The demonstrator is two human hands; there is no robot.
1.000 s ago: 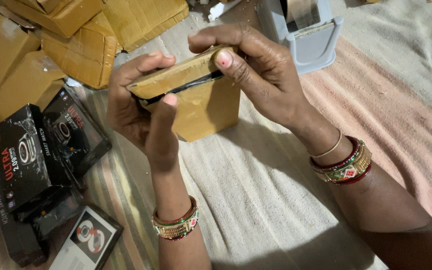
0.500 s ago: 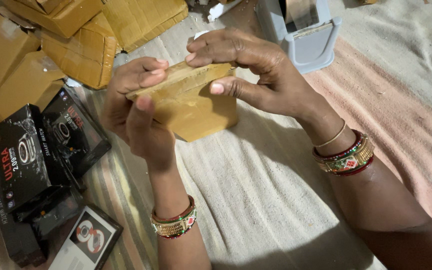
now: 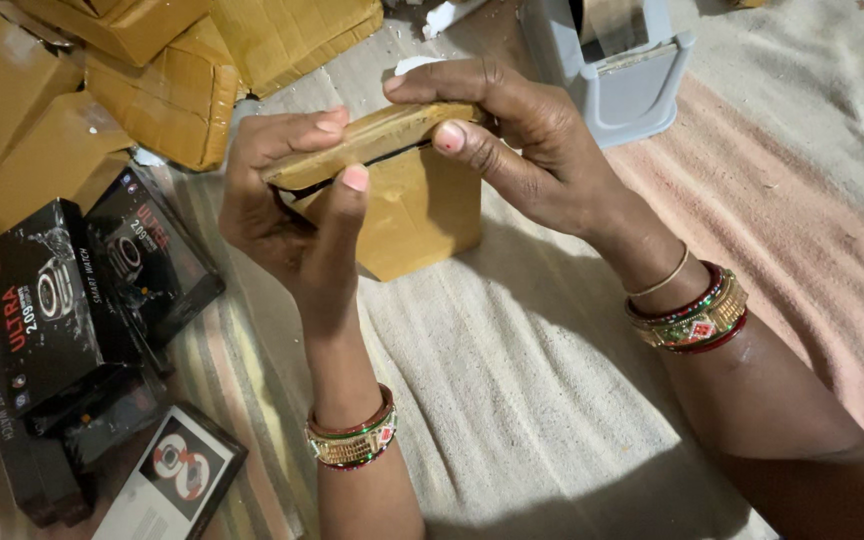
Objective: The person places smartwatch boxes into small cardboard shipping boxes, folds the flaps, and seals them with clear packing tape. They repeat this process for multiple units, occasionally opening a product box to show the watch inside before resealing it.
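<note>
Since half a second ago, both hands have tilted the cardboard box (image 3: 392,170) so its top flap faces up, a dark gap showing under it. From the head view, the left hand (image 3: 287,215) grips the box's near end, thumb on the flap's edge; the right hand (image 3: 512,140) clasps the far end. It sits above the striped cloth (image 3: 512,380), near black watch boxes (image 3: 72,290).

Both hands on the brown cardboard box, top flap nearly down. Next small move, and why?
Probably press the flap flat. The left hand and right hand grip the brown cardboard box at opposite ends, and a dark gap shows under the flap on the near side, so it looks not fully closed. The grey tape dispenser stands just behind.
</note>
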